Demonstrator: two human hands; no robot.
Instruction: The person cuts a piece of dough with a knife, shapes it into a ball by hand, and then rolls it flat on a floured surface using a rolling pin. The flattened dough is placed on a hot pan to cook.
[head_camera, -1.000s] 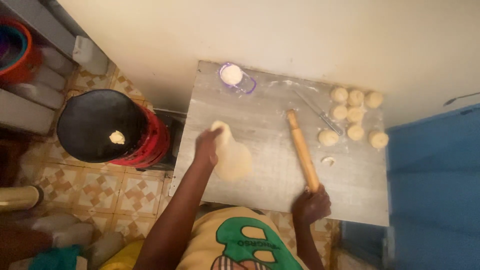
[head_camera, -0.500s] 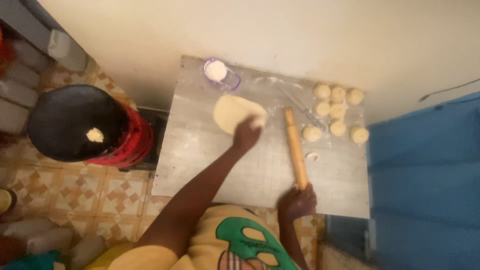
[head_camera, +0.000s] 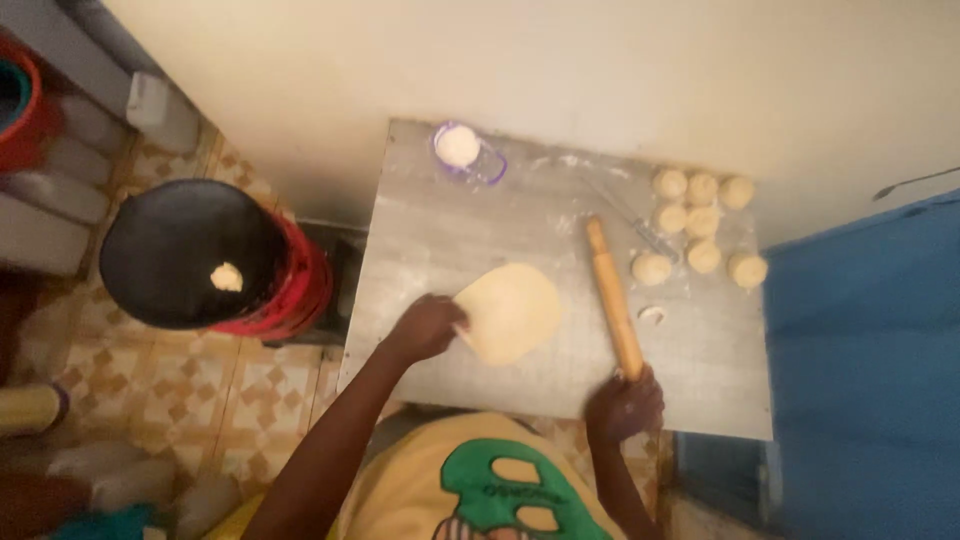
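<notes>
The left hand (head_camera: 428, 327) is resting on the counter (head_camera: 440, 250) with its fingers curled over the left edge of the flat dough round (head_camera: 510, 312), pinching that edge in a closed grip. The dough round is lying flat near the middle of the counter, slightly oval, with its long axis running from lower left to upper right. The right hand (head_camera: 624, 405) is sitting at the near edge of the counter, its grip wrapping closed around the near end of the wooden rolling pin (head_camera: 613, 295). The rolling pin is lying on the counter just to the right of the dough round, apart from it; its long axis is running from the near edge toward the wall, and its far end is pointing away from the person and tilting slightly left. Seven dough balls (head_camera: 700, 225) are sitting in a cluster at the far right corner of the counter, and a small dough scrap (head_camera: 651, 315) is lying just right of the pin. A small cup of flour (head_camera: 460, 148) is standing at the far edge. A black pan (head_camera: 185, 250) holding a pale lump is sitting on a red stove (head_camera: 300, 290) on the tiled floor (head_camera: 200, 400), left of the counter.
</notes>
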